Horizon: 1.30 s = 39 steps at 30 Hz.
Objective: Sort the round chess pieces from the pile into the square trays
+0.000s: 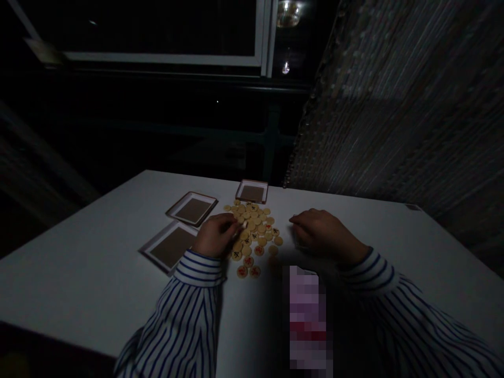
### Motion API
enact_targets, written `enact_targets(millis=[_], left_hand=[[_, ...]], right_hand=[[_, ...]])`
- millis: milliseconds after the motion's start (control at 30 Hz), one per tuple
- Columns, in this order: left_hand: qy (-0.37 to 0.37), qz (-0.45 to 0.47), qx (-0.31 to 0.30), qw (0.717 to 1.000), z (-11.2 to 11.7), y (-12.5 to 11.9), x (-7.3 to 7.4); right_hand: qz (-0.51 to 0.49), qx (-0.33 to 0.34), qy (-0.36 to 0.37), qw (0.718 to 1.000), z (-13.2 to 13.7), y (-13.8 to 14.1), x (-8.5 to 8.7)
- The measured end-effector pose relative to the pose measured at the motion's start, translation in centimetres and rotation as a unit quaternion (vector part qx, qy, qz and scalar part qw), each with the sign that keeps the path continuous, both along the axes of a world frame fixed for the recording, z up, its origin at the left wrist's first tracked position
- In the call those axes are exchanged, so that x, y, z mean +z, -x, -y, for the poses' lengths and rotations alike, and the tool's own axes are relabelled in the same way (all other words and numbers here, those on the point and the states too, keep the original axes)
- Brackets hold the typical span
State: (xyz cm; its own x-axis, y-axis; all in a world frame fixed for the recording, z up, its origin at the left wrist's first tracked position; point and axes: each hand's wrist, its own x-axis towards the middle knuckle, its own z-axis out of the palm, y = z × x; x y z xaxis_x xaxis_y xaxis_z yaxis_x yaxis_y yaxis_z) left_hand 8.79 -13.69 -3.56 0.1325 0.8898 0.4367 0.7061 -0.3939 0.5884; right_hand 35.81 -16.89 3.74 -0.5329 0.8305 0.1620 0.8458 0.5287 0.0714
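A heap of round wooden xiangqi pieces [252,227] lies on the white table, some face up with red or black characters. Over the heap's left side, my left hand [217,233] is closed in a pinch, and a pale piece edge [244,224] shows at its fingertips. To the right of the heap, my right hand [328,233] is held low with its fingers curled together. What those fingers hold, if anything, is hidden. Three face-up pieces [248,261] form a small cluster at the heap's near end.
Two shallow box parts [191,208] [155,249] lie left of the heap on the white table [98,252]. Another shallow tray [252,192] sits behind it. A pixelated pink-purple object [307,315] is in front, between my arms. A bead curtain [378,121] hangs at the back right.
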Motion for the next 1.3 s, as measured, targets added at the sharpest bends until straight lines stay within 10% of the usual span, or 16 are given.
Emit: enact_targets(millis=[567,1300], left_hand=[[0.045,-0.156,-0.054,0.985,1.2,1.0,0.3],[0.077,-0.204,-0.084,0.972,1.8,0.5,-0.1]], right_hand=[[-0.003,0.108,0.045,0.993,-3.4,8.1,-2.7],[-0.124,0.116,0.004,0.986,-3.4,8.6,-6.2]])
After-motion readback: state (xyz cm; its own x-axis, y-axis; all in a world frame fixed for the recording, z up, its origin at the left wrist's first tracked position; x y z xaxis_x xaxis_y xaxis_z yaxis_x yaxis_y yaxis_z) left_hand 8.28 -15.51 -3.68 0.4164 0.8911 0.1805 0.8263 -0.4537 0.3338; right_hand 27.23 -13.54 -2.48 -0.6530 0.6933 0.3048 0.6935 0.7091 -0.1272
